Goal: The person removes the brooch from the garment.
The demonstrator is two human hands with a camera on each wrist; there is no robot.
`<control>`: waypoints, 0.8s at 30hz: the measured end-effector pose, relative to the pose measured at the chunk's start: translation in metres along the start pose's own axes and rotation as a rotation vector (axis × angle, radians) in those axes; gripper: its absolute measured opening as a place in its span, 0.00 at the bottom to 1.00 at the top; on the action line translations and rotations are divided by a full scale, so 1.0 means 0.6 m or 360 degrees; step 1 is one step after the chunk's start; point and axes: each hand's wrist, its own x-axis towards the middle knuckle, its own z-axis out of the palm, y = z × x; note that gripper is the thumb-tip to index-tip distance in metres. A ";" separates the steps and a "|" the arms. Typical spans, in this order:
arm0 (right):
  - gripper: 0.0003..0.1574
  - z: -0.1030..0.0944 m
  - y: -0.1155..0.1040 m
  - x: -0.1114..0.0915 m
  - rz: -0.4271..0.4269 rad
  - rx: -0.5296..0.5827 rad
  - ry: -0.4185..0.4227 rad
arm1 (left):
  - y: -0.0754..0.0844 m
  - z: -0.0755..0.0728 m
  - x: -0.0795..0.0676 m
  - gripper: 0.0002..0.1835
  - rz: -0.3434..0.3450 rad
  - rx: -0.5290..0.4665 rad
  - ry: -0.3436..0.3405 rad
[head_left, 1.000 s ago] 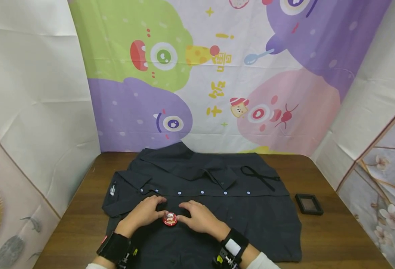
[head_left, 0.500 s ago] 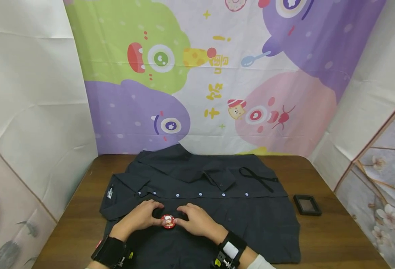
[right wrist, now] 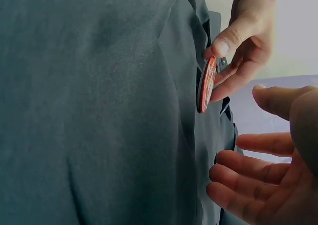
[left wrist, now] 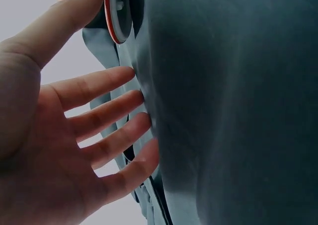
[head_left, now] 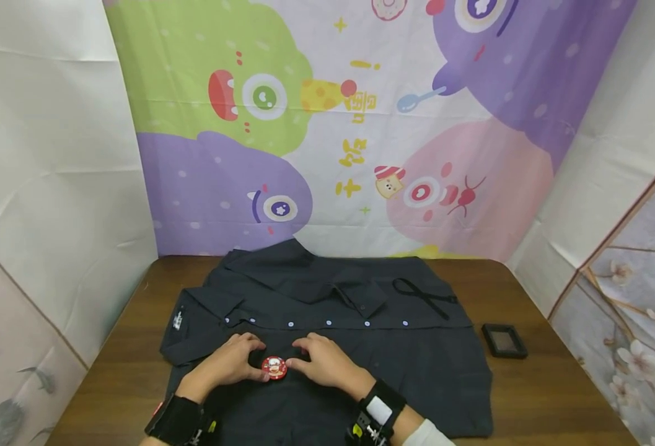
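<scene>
A round red pin badge [head_left: 274, 367] with a small cartoon figure lies face up at the front of a dark button shirt [head_left: 405, 371]. My left hand [head_left: 229, 362] touches the badge's rim with its thumb, while its loosely spread fingers rest on the cloth, as the left wrist view shows. The badge's pale underside [left wrist: 120, 11] shows there, standing slightly off the fabric. On the other side my right hand [head_left: 329, 365] has its thumb close to the rim; in the right wrist view the spread fingers [right wrist: 243, 168] hold nothing.
The shirt covers much of a brown wooden table [head_left: 545, 396]. A black cord [head_left: 424, 296] lies on its upper right part. Right of the shirt sits a small black square frame [head_left: 504, 341]. A cartoon cloth [head_left: 327, 124] hangs behind the table.
The right thumb has eased off the badge's rim, and the left hand has shifted slightly back from it. The whole head view has drifted a little.
</scene>
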 end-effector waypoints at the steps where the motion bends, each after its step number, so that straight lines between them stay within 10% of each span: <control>1: 0.29 0.000 0.000 0.000 0.0002 0.0002 0.0000 | 0.000 0.001 0.000 0.31 0.0000 0.0005 -0.0005; 24: 0.26 0.014 -0.012 0.002 -0.0066 -0.0016 -0.0017 | 0.009 -0.002 0.004 0.32 0.0032 0.0098 -0.0075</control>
